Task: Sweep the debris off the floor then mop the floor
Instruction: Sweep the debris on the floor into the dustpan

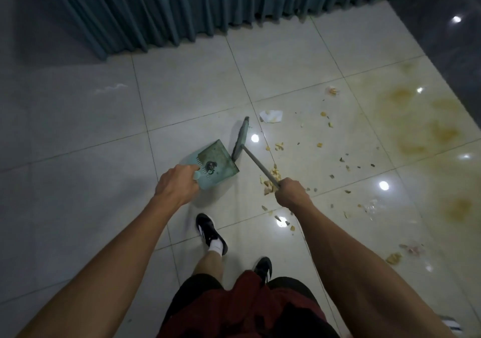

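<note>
Left hand (pixel 177 184) curled round the top of the dustpan handle, gripping it; teal dustpan (pixel 214 163) sits on the tiled floor (pixel 78 129) with its mouth toward the broom; a small dark bit lies inside the pan; right hand (pixel 291 192) closed tight around the broom shaft; broom (pixel 240 140) head down on the tile just beside the pan's open edge; yellowish debris (pixel 272 177) scattered to the right, densest near the right hand; crumpled paper scrap (pixel 271 116) beyond the broom head; yellow stain (pixel 426 119) spread over far-right tiles; teal curtain (pixel 182 10) hangs along the back; black shoe (pixel 210 232) stepped forward.
</note>
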`<state>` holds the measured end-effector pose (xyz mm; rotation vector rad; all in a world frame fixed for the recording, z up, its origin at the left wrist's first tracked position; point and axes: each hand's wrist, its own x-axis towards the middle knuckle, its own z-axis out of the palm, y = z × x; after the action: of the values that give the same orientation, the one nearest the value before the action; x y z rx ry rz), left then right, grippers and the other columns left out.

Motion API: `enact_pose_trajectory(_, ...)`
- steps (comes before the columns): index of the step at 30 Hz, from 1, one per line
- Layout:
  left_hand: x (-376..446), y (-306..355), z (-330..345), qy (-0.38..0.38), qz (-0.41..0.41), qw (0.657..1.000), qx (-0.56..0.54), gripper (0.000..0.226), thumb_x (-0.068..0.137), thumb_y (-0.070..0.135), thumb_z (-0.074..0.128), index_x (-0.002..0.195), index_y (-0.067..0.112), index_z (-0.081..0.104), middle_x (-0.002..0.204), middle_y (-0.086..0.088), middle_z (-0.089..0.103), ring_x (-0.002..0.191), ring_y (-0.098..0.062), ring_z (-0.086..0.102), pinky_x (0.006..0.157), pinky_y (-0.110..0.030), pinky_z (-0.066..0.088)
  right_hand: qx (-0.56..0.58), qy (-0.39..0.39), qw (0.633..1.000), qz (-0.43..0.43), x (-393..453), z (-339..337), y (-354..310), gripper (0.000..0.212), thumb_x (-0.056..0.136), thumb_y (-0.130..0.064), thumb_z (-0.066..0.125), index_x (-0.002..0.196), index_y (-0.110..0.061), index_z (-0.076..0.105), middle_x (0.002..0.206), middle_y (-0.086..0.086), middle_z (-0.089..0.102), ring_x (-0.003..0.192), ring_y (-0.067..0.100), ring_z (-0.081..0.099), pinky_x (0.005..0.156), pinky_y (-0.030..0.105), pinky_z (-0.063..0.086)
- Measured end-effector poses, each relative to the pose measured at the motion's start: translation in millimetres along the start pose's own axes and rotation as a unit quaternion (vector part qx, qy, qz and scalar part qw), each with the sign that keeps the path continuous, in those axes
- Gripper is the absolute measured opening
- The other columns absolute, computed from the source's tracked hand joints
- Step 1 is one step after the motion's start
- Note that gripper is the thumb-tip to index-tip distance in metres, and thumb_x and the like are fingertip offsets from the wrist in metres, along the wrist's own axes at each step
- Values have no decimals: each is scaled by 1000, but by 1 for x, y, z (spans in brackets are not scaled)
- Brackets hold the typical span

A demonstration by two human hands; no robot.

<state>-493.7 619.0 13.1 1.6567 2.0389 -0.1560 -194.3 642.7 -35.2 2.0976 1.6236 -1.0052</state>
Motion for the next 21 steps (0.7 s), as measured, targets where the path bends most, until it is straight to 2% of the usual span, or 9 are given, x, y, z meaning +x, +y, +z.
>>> enact_pose_trajectory(3, 30, -35, -20, 7, -23, 999, -28, 33, 80, 21, 55, 107, 33, 68, 98, -7, 70, 78, -31, 62, 64, -27, 41, 2, -5, 1000, -3, 20, -3, -42, 26, 96, -14, 53, 119, -8, 62, 105, 11, 65, 92, 27, 66, 86, 41, 59)
enact_pose_trajectory(6, 56, -64, -41, 3, -38, 999, -34, 38, 80, 19, 55, 112, 36, 68, 100, -7, 70, 72, -26, 53, 64, -26, 41, 12, -6, 1000, -5, 38, -8, -83, 25, 98, -12, 52, 120, -6, 61, 105, 12, 65, 92, 29, 68, 82, 44, 61)
enact_pose_trajectory(11, 103, -86, -74, -15, -39, 999, -20, 45, 83, 22, 56, 125, 35, 65, 113, -10, 70, 92, -33, 67, 69, -27, 45, 31, 1, 1000, -1, 61, -27, -137, 25, 97, -8, 53, 121, -5, 61, 102, 12, 64, 78, 28, 69, 64, 41, 64)
enact_pose_trajectory(13, 126, -91, -85, -14, -38, 999, -11, 43, 84, 23, 57, 124, 33, 66, 113, -11, 70, 93, -34, 68, 68, -27, 45, 34, -1, 999, 7, 76, -36, -153, 25, 97, -7, 54, 121, -6, 60, 102, 12, 62, 76, 27, 68, 60, 40, 64)
enact_pose_trajectory(17, 176, -88, -106, -30, -21, 999, 10, 39, 85, 17, 55, 120, 28, 68, 109, -12, 70, 89, -33, 67, 65, -26, 42, 20, -9, 1000, -5, 120, -51, -175, 29, 95, -5, 54, 124, -6, 60, 106, 13, 64, 88, 30, 69, 73, 43, 63)
enact_pose_trajectory(19, 204, -82, -118, -34, -17, 999, 19, 35, 84, 17, 55, 114, 30, 68, 106, -12, 70, 86, -33, 66, 64, -27, 42, -2, -13, 1000, -17, 147, -61, -183, 31, 95, -6, 54, 125, -7, 60, 107, 11, 65, 91, 29, 68, 80, 40, 61)
enact_pose_trajectory(21, 233, -73, -129, -33, -21, 999, 28, 31, 83, 18, 54, 108, 29, 68, 103, -11, 70, 84, -33, 65, 63, -29, 42, -16, -16, 999, -27, 175, -72, -192, 32, 96, -8, 53, 127, -10, 60, 108, 9, 64, 93, 27, 67, 80, 36, 59)
